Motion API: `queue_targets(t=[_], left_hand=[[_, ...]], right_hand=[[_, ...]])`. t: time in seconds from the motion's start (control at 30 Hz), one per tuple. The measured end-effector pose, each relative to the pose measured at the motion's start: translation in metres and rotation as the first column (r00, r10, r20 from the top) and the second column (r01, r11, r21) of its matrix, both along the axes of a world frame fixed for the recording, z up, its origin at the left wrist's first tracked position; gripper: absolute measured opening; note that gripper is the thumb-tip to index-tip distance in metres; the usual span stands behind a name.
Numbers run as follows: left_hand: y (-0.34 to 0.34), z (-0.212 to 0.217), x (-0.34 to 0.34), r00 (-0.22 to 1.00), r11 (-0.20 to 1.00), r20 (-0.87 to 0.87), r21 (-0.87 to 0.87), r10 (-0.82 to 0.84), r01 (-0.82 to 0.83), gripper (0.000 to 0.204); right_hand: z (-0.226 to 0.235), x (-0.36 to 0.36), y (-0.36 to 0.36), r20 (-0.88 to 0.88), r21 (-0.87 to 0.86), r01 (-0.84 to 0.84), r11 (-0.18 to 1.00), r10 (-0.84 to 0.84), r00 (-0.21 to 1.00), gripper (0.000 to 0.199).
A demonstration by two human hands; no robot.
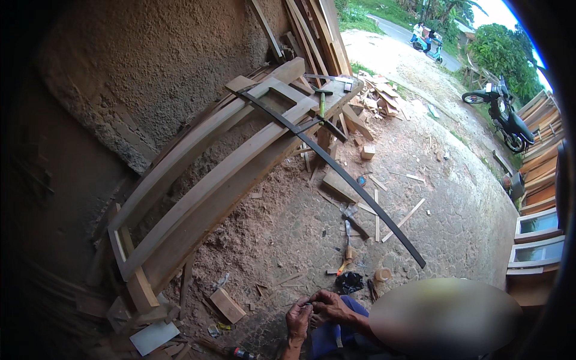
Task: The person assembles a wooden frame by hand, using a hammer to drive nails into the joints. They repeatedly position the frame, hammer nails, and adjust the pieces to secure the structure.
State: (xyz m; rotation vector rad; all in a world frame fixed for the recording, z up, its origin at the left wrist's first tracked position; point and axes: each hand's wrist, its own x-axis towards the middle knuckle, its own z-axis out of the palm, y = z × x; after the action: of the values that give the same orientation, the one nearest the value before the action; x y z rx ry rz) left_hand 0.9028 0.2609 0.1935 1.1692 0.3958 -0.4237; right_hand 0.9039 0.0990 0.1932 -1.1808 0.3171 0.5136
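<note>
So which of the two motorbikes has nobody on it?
The black motorbike, the nearer one on the right; the blue one, farther off, carries people.

No lettering, label, number or sign can be read anywhere in this view.

The single head camera is looking steeply down on the left hand [297, 318] and right hand [332, 305], which are sitting close by at its lower edge. Its fisheye view is leaning sideways (the distant road [393, 29] is slanting), with the wooden frame [240, 161] lying farther out.
</note>
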Motion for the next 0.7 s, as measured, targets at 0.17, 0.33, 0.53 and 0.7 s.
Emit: queue_targets(t=[0.17, 0.33, 0.53, 0.7], left_hand=[[-0.001, 0.05, 0.064, 0.983, 1.0, 0.184, 0.012, 0.018, -0.021, 0.007], [-0.016, 0.07, 0.143, 0.956, 0.998, 0.29, 0.043, -0.047, 0.036, 0.009], [-0.065, 0.081, 0.277, 0.951, 0.996, 0.298, 0.011, -0.086, 0.086, 0.002], [-0.1, 0.102, 0.386, 0.917, 0.997, 0.397, 0.068, -0.046, 0.021, 0.002]], right_hand=[[0.062, 0.066, 0.0, 0.222, -0.047, 0.069, 0.997, -0.057, 0.973, 0.028], [0.085, 0.15, -0.026, 0.186, -0.007, 0.049, 0.999, -0.047, 0.981, 0.031], [0.109, 0.272, -0.075, 0.13, 0.043, 0.054, 0.998, -0.059, 0.99, 0.033], [0.136, 0.368, -0.131, 0.307, -0.319, 0.036, 0.947, 0.068, 0.949, 0.034]])
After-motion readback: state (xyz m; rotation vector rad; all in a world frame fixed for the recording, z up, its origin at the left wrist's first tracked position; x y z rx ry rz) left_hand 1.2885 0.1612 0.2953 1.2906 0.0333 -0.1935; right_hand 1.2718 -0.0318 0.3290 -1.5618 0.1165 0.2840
